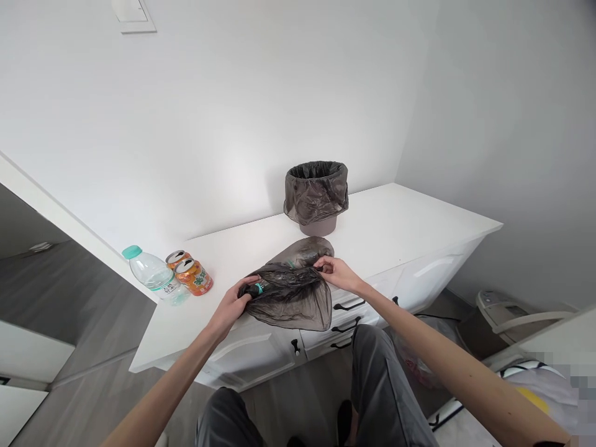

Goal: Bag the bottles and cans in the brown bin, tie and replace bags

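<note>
A thin black plastic bag (298,298) lies over the front edge of the white cabinet top, its lower part hanging down. Through the plastic a bottle with a teal band shows faintly. My left hand (233,304) grips the bag's left side, fingers closed on the plastic. At the bag's upper right, my right hand (334,273) pinches the plastic between thumb and fingers. Behind the bag stands a bin (317,225) lined with another black bag (316,195) folded over its rim.
On the left of the white cabinet top (400,230) stand a clear bottle (151,271) with a teal cap and two orange cans (195,279) (177,256). Walls rise behind and at the right. A grey-brown appliance (488,323) is low at the right.
</note>
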Tool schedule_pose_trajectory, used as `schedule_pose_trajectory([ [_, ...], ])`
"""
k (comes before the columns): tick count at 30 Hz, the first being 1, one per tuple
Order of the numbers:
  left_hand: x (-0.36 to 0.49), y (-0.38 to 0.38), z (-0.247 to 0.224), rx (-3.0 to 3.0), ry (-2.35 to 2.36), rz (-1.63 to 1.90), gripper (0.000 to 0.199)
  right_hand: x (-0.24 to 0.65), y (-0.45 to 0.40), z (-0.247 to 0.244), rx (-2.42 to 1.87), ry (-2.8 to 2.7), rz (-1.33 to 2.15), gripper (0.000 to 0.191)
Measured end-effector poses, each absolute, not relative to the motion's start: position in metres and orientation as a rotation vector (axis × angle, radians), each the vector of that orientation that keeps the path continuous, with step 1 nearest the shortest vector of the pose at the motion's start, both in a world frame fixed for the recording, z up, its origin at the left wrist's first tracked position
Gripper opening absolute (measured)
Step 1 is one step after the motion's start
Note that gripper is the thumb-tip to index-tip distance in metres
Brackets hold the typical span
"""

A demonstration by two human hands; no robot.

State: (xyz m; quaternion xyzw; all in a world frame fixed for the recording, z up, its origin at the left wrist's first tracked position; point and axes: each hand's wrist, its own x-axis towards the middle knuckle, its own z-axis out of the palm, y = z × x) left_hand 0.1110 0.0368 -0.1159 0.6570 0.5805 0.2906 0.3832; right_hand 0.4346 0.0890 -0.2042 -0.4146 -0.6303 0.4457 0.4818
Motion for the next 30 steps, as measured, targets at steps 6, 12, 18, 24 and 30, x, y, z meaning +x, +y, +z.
schedule_pose_trajectory([
  [6,0.104,0.035,-0.133,1.706,1.436,0.835,0.054,0.434,0.089,-0.205,-1.031,-1.58,1.05,0.024],
  [12,0.094,0.024,-0.153,2.06,1.547,0.715,0.068,0.434,0.089,-0.209,-1.049,-1.609,1.033,0.023],
  [18,0.106,0.017,-0.132,2.175,1.656,0.588,0.063,0.434,0.086,-0.204,-1.043,-1.6,1.055,0.022],
  [24,0.121,0.036,-0.113,2.438,1.729,0.368,0.041,0.433,0.084,-0.2,-1.065,-1.579,1.07,0.023],
  [30,0.112,0.038,-0.11,2.529,1.663,0.462,0.046,0.434,0.087,-0.201,-1.001,-1.469,1.121,0.023],
])
